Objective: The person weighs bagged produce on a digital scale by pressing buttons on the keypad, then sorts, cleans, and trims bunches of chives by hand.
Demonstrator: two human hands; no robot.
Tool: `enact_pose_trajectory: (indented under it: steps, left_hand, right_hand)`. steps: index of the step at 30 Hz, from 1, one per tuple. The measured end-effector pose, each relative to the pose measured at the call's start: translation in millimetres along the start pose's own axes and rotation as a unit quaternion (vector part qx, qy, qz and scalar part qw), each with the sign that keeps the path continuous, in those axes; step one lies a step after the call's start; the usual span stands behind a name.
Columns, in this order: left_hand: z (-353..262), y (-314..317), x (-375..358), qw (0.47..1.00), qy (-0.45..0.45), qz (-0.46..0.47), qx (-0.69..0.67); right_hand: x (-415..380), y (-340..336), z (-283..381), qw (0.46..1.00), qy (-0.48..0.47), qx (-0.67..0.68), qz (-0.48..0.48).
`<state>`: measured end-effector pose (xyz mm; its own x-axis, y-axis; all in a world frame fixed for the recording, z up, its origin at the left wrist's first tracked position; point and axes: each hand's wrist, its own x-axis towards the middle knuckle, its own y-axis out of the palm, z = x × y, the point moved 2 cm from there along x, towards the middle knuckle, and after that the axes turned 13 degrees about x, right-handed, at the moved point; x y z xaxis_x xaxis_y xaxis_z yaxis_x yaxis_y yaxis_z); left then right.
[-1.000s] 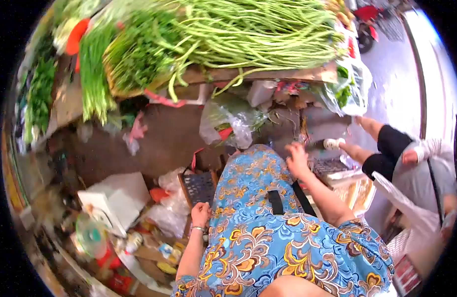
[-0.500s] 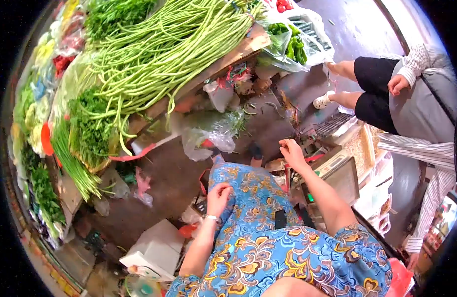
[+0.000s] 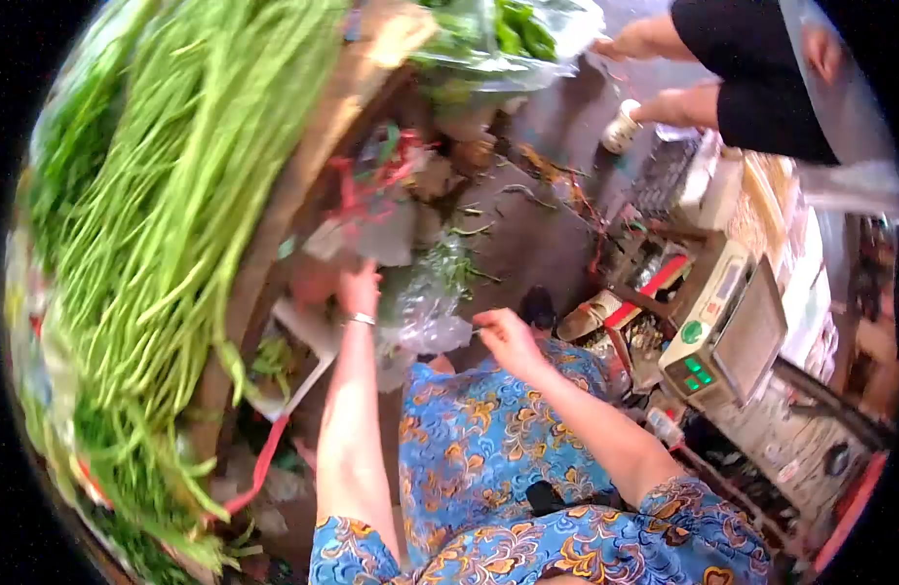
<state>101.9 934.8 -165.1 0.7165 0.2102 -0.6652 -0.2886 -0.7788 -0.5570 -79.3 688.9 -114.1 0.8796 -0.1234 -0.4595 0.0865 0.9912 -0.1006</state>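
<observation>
My left hand (image 3: pixel 360 291) reaches forward beneath the wooden board's edge, against hanging whitish plastic bags (image 3: pixel 376 234). Motion smears its fingers, so their grip does not show. My right hand (image 3: pixel 508 341) is over my lap with thumb and fingertips pinched together. Whatever is between them is too small to make out. Just left of those fingertips lies a clear plastic bag (image 3: pixel 430 327), with green leafy scraps (image 3: pixel 456 268) beside it. A heap of long green beans (image 3: pixel 206 185) covers the board to the left.
The wooden board's edge (image 3: pixel 303 175) runs along my left. A digital scale (image 3: pixel 707 331) stands on my right. At the far side are a bag of green vegetables (image 3: pixel 522 34) and a person's leg with a white clog (image 3: pixel 620 129). A red strip (image 3: pixel 264 468) hangs at left.
My left hand has moved from my lap forward to the hanging bags. My right hand has come down and inward beside the clear bag. The view has turned and shifted closer to the beans.
</observation>
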Motion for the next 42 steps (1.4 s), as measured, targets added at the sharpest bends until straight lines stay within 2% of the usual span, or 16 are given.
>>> enact_pose_trajectory:
  steps: [1,5,7,10,13,14,17,18,19,23,27,31,35,37,39,42]
  left_hand:
    - [22,12,36,0.997,0.017,-0.002,-0.074]
    - [0,18,37,0.981,0.115,-0.157,0.011]
    - [5,20,34,0.972,0.148,-0.181,-0.007]
    - [-7,25,20,0.975,0.152,-0.159,0.021]
    - [-19,33,13,0.959,0.159,-0.208,0.111]
    - [-26,33,4,0.918,0.237,-0.266,0.176]
    - [-42,27,-13,0.870,0.259,-0.315,0.277]
    - [-48,27,-23,0.853,0.262,-0.315,0.322]
    - [-51,30,-30,0.858,0.327,-0.302,0.257]
    - [-39,31,-28,0.829,0.407,-0.306,0.230]
    - [-34,40,-87,0.822,0.383,-0.320,0.274]
    - [-5,32,-137,0.807,0.428,-0.343,0.217]
    - [50,59,-152,0.817,0.511,-0.233,0.133]
    - [42,53,-219,0.802,0.523,-0.250,0.146]
    - [40,56,-256,0.730,0.610,-0.277,0.130]
    - [44,65,-294,0.689,0.686,-0.217,0.087]
  right_hand:
    - [-1,7,-3,1.000,0.007,0.017,0.003]
    - [11,25,-24,0.999,0.034,0.028,0.027]
    - [21,26,-15,0.991,-0.099,-0.051,0.072]
    - [25,17,6,0.982,-0.137,-0.068,0.108]
    - [26,8,19,0.968,-0.204,-0.086,0.115]
    - [25,5,20,0.965,-0.213,-0.091,0.121]
    - [17,-2,31,0.954,-0.253,-0.099,0.123]
    - [13,-5,35,0.951,-0.266,-0.104,0.122]
    - [9,-6,36,0.945,-0.285,-0.106,0.120]
    - [-20,-9,35,0.933,-0.335,-0.121,0.050]
    - [-50,-11,18,0.940,-0.333,-0.069,-0.020]
    - [-82,-8,5,0.935,-0.345,-0.045,-0.074]
    - [-92,-14,-11,0.932,-0.344,-0.010,-0.115]
    - [-107,-19,-7,0.943,-0.318,0.050,-0.085]
    - [-115,-26,-9,0.941,-0.309,0.107,-0.084]
    - [-110,-52,-12,0.929,-0.330,0.158,-0.051]
